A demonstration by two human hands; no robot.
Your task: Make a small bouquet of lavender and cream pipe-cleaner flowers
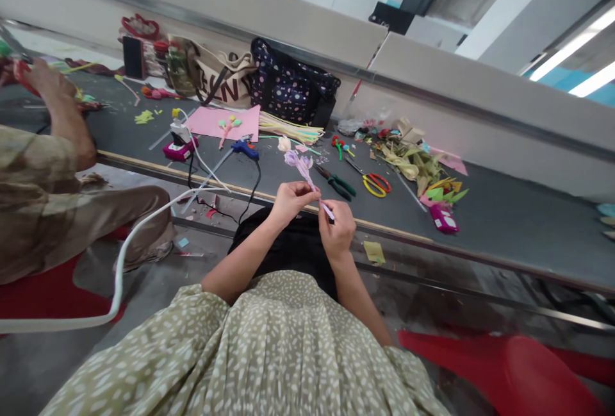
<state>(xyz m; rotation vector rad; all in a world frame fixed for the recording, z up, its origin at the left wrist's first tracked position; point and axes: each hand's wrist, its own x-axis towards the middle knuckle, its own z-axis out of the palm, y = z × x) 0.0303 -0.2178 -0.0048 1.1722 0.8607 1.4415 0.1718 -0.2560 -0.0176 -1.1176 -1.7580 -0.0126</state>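
Note:
A lilac craft flower (305, 171) with several pale blooms at its top is held in front of me, over the table's near edge. My left hand (294, 201) pinches its stem below the blooms. Lower down, the fingers of my right hand (337, 225) close on the same stem, whose pale end sticks out between them. Just beyond my hands lie dark green-handled pliers (340, 185) and scissors (375, 184) with red and yellow handles. A blue glue gun (246, 149) rests to the left, its black cord hanging over the edge.
Behind stand a dark dotted bag (293, 83) and a canvas bag (223, 79). Pale strips (288, 127) lie by pink paper (206, 122). Artificial flowers (432, 179) are heaped right. A white cable (122, 256) crosses at left, where another person's arm (70, 111) reaches over the table.

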